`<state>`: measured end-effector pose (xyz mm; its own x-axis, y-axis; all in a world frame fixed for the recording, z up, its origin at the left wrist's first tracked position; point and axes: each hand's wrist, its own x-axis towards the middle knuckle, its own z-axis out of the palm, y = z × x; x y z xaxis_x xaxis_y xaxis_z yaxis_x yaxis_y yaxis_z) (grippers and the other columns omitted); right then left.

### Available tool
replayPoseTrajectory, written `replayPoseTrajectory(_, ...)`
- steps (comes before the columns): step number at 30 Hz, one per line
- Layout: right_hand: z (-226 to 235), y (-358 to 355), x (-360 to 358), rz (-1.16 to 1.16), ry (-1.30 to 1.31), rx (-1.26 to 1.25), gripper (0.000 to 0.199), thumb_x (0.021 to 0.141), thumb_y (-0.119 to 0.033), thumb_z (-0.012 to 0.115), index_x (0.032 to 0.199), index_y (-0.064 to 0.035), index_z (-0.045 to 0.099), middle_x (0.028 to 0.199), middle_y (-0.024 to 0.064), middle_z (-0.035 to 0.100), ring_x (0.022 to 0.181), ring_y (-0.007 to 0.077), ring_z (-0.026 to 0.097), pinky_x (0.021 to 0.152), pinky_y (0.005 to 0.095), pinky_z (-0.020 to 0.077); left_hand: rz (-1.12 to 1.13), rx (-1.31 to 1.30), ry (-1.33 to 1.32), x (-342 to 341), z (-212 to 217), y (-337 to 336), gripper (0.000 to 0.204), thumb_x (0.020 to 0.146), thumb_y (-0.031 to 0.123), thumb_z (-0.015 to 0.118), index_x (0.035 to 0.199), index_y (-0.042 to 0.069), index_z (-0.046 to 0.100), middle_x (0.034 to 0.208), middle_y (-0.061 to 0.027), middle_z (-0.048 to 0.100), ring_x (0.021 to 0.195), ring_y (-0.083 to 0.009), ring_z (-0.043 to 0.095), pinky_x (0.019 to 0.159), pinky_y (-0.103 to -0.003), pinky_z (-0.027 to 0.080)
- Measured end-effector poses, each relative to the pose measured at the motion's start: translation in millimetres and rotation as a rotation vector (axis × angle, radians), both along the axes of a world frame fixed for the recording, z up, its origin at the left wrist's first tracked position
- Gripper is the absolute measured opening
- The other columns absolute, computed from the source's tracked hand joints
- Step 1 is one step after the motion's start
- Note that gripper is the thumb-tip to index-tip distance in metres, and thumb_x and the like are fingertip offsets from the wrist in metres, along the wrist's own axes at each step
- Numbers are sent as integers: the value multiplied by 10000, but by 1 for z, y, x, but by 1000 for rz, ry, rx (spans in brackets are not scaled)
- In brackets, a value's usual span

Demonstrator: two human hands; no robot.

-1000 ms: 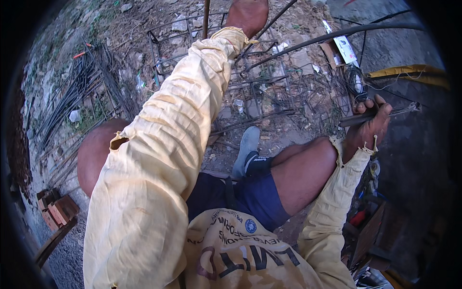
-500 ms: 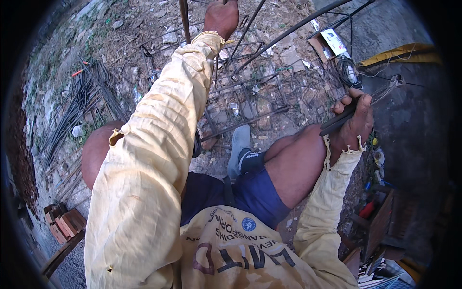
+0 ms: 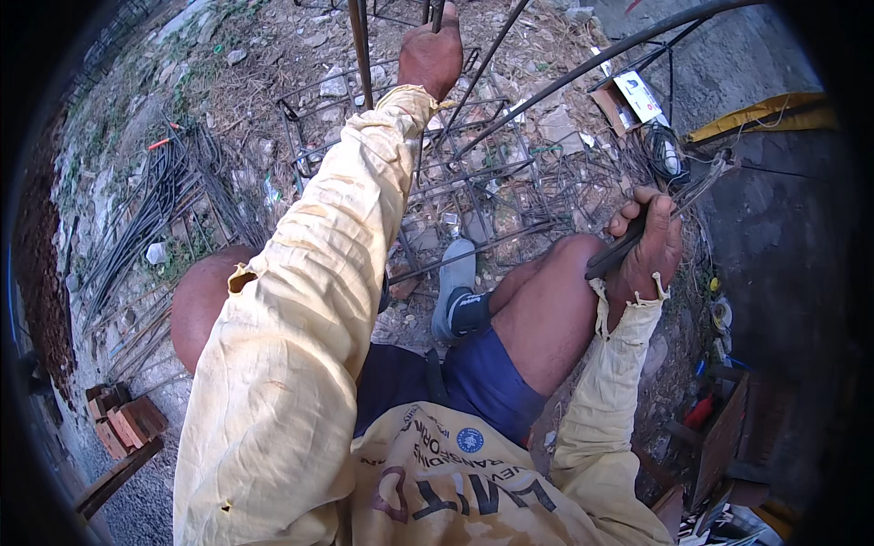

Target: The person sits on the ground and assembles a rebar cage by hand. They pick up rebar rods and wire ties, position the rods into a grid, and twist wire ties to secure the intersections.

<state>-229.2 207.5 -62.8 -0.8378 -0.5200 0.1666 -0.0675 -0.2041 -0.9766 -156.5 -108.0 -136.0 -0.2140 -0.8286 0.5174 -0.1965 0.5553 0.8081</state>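
Dark rods (image 3: 438,18): slim, straight, two lengths visible side by side at the upper edge, held in the left grip (image 3: 430,64). Pointed up the view, far ends cut off by the frame; how far they ran beneath the fist was hidden.

Dark tool (image 3: 608,259): long, narrow, dull-surfaced. Lay slantwise across the palm of the right grip (image 3: 648,241), thumb along one side, fingers curled at the other. Lower end jutted out beside the wrist; exact kind unclear.

Wire bundle (image 3: 699,187): thin greyish strands, fanned from that same grip toward the upper right, bunched at the tip.
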Motion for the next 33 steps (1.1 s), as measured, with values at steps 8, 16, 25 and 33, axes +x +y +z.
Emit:
replayPoseTrajectory(8,-17,15,2,-17,-41,18,302,982,-288,532,987,13,568,761,59,552,615,122,527,581,260,472,7,236,-48,2,1,-2,493,963,370,423,968,-78,628,861,-353,609,917,-524,572,781,-505,454)
replayPoseTrajectory(16,-19,24,4,-52,-65,2,313,982,-299,531,992,12,567,760,55,553,619,123,532,595,260,480,7,347,37,13,24,14,677,954,516,367,811,-82,649,862,-334,622,934,-473,594,865,-473,431)
replayPoseTrajectory(25,-26,34,9,-41,-88,1,309,978,-298,541,988,10,570,764,55,553,609,124,536,593,259,481,123,325,-12,2,10,9,596,965,479,404,843,-54,642,787,-299,628,828,-453,616,730,-462,462)
replayPoseTrajectory(33,-22,37,15,-45,-98,-19,310,973,-299,549,978,10,576,770,61,556,613,127,539,585,253,478,4,321,-5,10,29,20,681,958,502,351,880,-100,658,922,-359,611,979,-490,580,889,-481,433)
